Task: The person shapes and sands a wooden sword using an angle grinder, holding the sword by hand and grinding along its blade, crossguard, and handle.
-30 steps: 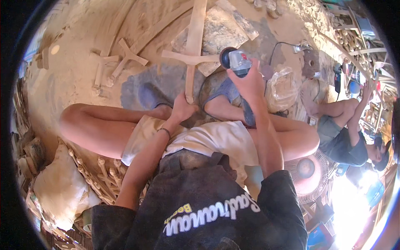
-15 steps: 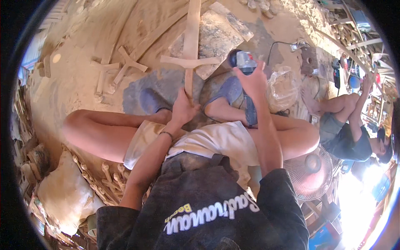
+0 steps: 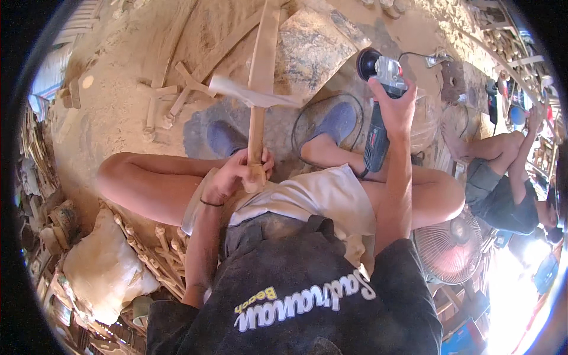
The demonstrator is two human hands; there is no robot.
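A wooden sword [image 3: 264, 62] points away from me, its crossguard tilted and blurred. My left hand [image 3: 236, 174] is wrapped round its grip near the pommel, above my lap. In my right hand [image 3: 397, 109] is an angle grinder [image 3: 377, 139], its dark round disc [image 3: 368, 64] at the far end and its body hanging down toward my right thigh. The disc stands apart from the sword, off to its right. Whether the disc is spinning cannot be made out.
Several more wooden swords [image 3: 190, 89] lie on the dusty ground at left. Beyond my feet is a flat worn board [image 3: 313, 53]. A cord [image 3: 299, 127] loops round my right foot. A fan [image 3: 452, 245] stands at right, near another seated person [image 3: 503, 189].
The grinder has moved right, away from the sword, and its disc is turned outward. My left hand has shifted nearer my lap, and the sword's crossguard has tilted.
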